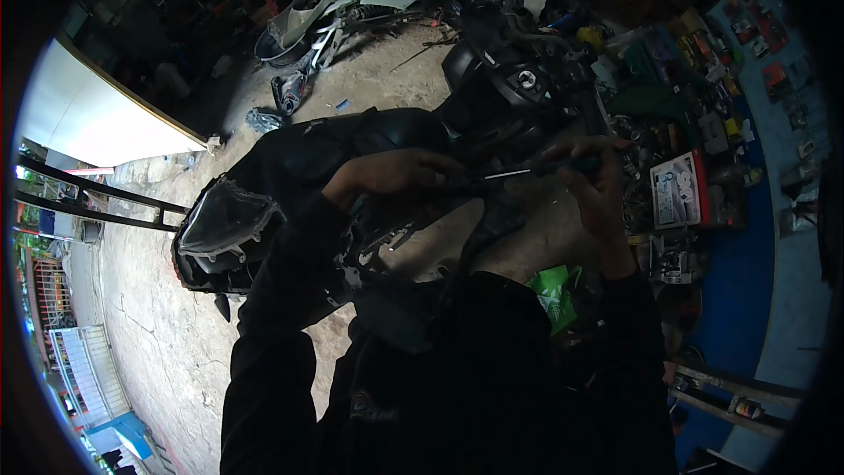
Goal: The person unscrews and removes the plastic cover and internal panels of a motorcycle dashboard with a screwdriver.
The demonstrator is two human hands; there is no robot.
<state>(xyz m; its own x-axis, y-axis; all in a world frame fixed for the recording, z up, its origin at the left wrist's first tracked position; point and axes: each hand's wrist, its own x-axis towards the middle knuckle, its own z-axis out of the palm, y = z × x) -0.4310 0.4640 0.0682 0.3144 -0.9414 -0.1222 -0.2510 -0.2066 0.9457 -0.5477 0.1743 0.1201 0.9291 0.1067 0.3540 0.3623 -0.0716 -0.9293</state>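
Observation:
A screwdriver with a bright shaft and a dark handle lies across my right hand, which is closed round the handle. Its shaft points left toward my left hand. The fingers of my left hand are bent together at a dark part by the screwdriver's tip; shadow hides what they grip. Below and around both hands is a partly stripped black scooter. Its long seat runs to the left, ending in a clear lamp cover. A dark curved panel stands just below my hands.
Loose body panels and a dark pan lie on the concrete floor at the far side. Tools and boxes crowd the right, with a red-edged box among them. A green bag lies near my right forearm. A white board stands left.

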